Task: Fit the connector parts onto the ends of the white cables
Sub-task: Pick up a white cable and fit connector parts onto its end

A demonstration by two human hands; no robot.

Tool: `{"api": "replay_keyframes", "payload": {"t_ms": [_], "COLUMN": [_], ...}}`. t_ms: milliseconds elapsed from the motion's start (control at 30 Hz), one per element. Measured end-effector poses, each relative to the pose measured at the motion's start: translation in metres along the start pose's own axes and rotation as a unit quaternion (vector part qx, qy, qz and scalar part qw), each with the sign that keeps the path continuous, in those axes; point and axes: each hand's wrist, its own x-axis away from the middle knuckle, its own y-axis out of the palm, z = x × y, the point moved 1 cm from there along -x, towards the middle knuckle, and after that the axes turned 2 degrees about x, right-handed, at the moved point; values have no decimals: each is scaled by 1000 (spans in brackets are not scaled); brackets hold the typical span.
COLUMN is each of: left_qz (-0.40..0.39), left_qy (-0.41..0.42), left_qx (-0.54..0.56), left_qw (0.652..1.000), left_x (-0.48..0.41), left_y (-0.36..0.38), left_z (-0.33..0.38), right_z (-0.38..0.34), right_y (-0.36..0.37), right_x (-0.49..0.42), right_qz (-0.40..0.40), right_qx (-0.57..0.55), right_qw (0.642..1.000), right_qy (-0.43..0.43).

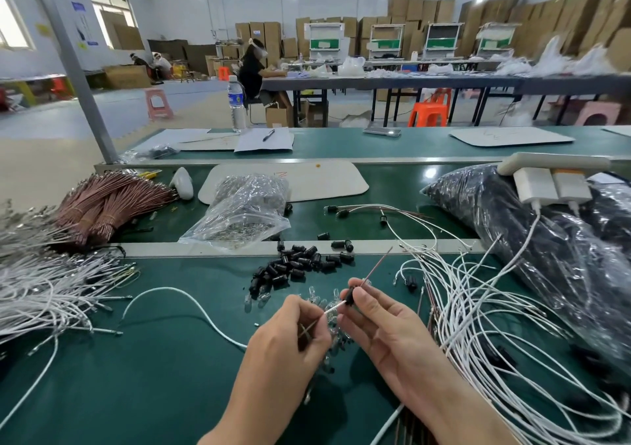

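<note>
At the far left a heap of white cables is lying spread over the green bench, with bundles of brown wires stacked just behind it. One loose white cable is arcing across the bench toward the left hand. Farther back a clear plastic bag is sagging on the bench. Nearer, a pile of black connector parts is sitting beside a scatter of small clear bulbs.

The left hand is pinching a white cable just short of its tip — thumb and fingertips curled tight on it. That cable end is pointing up and right, reaching a black connector, which the right hand is gripping between thumb and forefinger, close above the bench. A thin reddish wire is sticking out of the connector's far side, slanting up to the right.

Right of the hands a tangle of white cables — a few carrying black parts — is looping across the bench. Beyond it a big dark plastic bag is lying with a white power strip resting on top.
</note>
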Motion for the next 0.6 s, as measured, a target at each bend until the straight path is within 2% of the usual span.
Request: {"api": "replay_keyframes", "payload": {"t_ms": [200, 600], "left_qz": [-8, -25], "left_qy": [-18, -92], "left_qx": [28, 170], "left_qw": [999, 981], "left_x": [1, -1], "left_y": [2, 1], "left_z": [-1, 10], "right_z": [0, -7], "right_y": [1, -1], "right_x": [1, 5], "right_qz": [-10, -82], "right_qx": [-4, -23], "right_qw": [1000, 996], "right_qy": [-7, 6]}}
